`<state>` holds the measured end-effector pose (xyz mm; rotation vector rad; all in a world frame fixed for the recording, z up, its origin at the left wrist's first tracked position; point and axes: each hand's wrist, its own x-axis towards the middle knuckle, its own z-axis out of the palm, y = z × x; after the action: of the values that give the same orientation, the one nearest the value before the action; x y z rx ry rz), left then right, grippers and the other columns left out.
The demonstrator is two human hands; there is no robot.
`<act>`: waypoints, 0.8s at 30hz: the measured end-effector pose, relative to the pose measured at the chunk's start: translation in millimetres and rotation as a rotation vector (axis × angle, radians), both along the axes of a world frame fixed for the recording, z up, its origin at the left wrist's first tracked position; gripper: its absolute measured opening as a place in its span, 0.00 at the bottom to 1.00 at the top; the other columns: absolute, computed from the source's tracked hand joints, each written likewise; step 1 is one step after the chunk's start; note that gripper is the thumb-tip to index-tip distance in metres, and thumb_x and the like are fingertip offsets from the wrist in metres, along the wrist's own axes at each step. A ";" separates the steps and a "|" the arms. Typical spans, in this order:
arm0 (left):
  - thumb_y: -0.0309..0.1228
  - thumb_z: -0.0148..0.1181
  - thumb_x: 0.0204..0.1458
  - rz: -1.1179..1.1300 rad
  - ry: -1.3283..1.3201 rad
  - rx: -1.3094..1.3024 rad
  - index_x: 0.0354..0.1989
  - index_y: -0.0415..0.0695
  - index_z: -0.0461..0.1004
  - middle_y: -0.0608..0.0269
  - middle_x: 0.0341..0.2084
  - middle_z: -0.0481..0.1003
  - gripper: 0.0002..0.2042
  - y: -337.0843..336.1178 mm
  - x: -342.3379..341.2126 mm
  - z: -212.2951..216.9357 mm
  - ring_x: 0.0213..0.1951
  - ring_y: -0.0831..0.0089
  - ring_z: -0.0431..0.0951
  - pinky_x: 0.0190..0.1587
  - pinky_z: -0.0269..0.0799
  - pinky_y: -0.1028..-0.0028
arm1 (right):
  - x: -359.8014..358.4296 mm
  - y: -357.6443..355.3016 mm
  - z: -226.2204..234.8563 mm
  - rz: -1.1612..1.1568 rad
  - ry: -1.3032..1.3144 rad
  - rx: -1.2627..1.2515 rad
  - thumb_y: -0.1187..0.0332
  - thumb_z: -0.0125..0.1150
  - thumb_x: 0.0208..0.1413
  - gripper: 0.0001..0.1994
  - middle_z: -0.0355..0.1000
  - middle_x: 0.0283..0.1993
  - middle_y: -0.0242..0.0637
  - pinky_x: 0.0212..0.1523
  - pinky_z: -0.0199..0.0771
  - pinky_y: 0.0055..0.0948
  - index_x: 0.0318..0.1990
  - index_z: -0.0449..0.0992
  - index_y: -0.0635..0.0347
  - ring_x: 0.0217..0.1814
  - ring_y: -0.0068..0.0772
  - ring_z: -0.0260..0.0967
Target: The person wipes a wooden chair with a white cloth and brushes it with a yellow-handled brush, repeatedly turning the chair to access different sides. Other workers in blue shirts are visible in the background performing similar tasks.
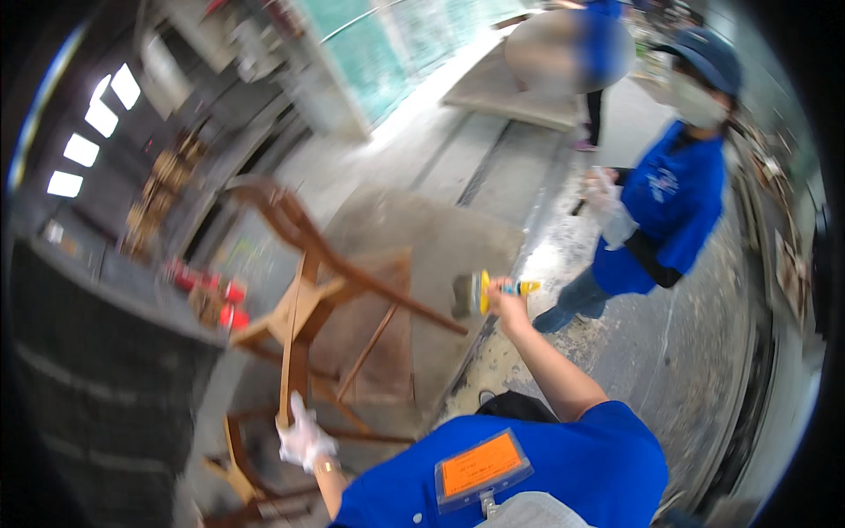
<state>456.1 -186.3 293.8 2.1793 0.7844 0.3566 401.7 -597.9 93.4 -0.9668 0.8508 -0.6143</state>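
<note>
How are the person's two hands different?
The left hand wears a thin white glove; the right hand looks bare. The left hand grips a wooden chair by one rail, low and close in; the right hand is stretched out ahead, holding a yellow-handled brush. Both are closed around something.

chair (308,299) left of brush (480,292), co-worker (660,211) right beyond it, cans (224,304) left of chair

Left hand (304,437) grips chair (304,299); right hand (503,295) holds brush (475,293).
</note>
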 end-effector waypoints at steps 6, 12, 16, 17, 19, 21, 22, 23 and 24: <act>0.54 0.77 0.52 -0.026 -0.007 0.043 0.46 0.45 0.87 0.66 0.26 0.85 0.25 21.3 42.8 -12.3 0.31 0.74 0.84 0.43 0.78 0.72 | 133.1 76.1 163.4 0.299 -0.763 0.241 0.77 0.63 0.64 0.07 0.77 0.64 0.38 0.53 0.80 0.49 0.42 0.74 0.50 0.61 0.36 0.76; 0.51 0.78 0.51 -0.090 -0.226 0.144 0.49 0.47 0.83 0.63 0.40 0.86 0.24 31.3 76.4 -24.9 0.44 0.64 0.86 0.52 0.78 0.64 | 235.0 144.7 235.1 0.219 -1.040 0.310 0.82 0.64 0.63 0.10 0.74 0.64 0.39 0.54 0.82 0.46 0.42 0.74 0.52 0.60 0.39 0.76; 0.44 0.77 0.56 -0.352 -0.433 0.608 0.51 0.48 0.84 0.60 0.50 0.85 0.19 29.4 106.2 -15.5 0.50 0.63 0.85 0.56 0.78 0.64 | 240.4 135.7 145.0 0.148 -0.749 0.355 0.83 0.64 0.62 0.09 0.71 0.72 0.43 0.58 0.83 0.45 0.41 0.74 0.55 0.65 0.42 0.75; 0.43 0.76 0.57 -0.349 -0.395 0.618 0.51 0.48 0.85 0.58 0.49 0.85 0.18 28.0 115.1 -16.0 0.49 0.62 0.86 0.56 0.79 0.64 | 233.3 130.5 108.5 0.123 -0.716 0.334 0.83 0.64 0.62 0.09 0.70 0.72 0.44 0.58 0.83 0.43 0.40 0.74 0.55 0.65 0.41 0.75; 0.41 0.73 0.60 -0.345 -0.470 0.564 0.48 0.51 0.86 0.57 0.44 0.86 0.12 27.3 133.0 -18.6 0.44 0.58 0.87 0.49 0.82 0.63 | 210.0 113.9 28.4 0.073 -0.598 0.320 0.83 0.64 0.62 0.09 0.71 0.71 0.44 0.56 0.84 0.41 0.37 0.74 0.55 0.65 0.41 0.75; 0.40 0.72 0.62 -0.374 -0.537 0.530 0.48 0.49 0.86 0.56 0.44 0.86 0.12 29.8 150.7 -19.5 0.43 0.59 0.87 0.48 0.82 0.64 | 178.4 94.4 -49.8 -0.021 -0.430 0.316 0.83 0.64 0.62 0.08 0.76 0.65 0.44 0.50 0.86 0.38 0.37 0.75 0.55 0.59 0.38 0.78; 0.40 0.71 0.63 -0.396 -0.550 0.508 0.49 0.49 0.86 0.56 0.44 0.86 0.12 30.1 159.4 -19.9 0.43 0.61 0.87 0.48 0.81 0.64 | 161.6 83.1 -83.8 -0.055 -0.387 0.285 0.82 0.64 0.61 0.08 0.80 0.60 0.44 0.46 0.86 0.35 0.37 0.76 0.55 0.54 0.36 0.81; 0.39 0.69 0.64 -0.387 -0.525 0.535 0.50 0.46 0.86 0.56 0.43 0.86 0.12 30.5 167.8 -20.1 0.43 0.62 0.87 0.48 0.81 0.65 | 149.5 72.4 -111.7 -0.160 -0.139 0.219 0.80 0.64 0.61 0.06 0.81 0.55 0.42 0.44 0.85 0.34 0.38 0.78 0.56 0.51 0.35 0.81; 0.38 0.67 0.66 -0.385 -0.518 0.486 0.49 0.45 0.86 0.56 0.43 0.86 0.12 30.1 175.8 -20.4 0.43 0.63 0.87 0.48 0.81 0.65 | 141.2 65.3 -132.3 -0.217 0.041 0.124 0.79 0.65 0.61 0.05 0.82 0.50 0.41 0.43 0.85 0.34 0.39 0.79 0.57 0.48 0.34 0.82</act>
<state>631.9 -156.2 273.3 2.4455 -0.0217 0.9359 542.9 -532.6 -38.9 -0.7830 1.0265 -0.7202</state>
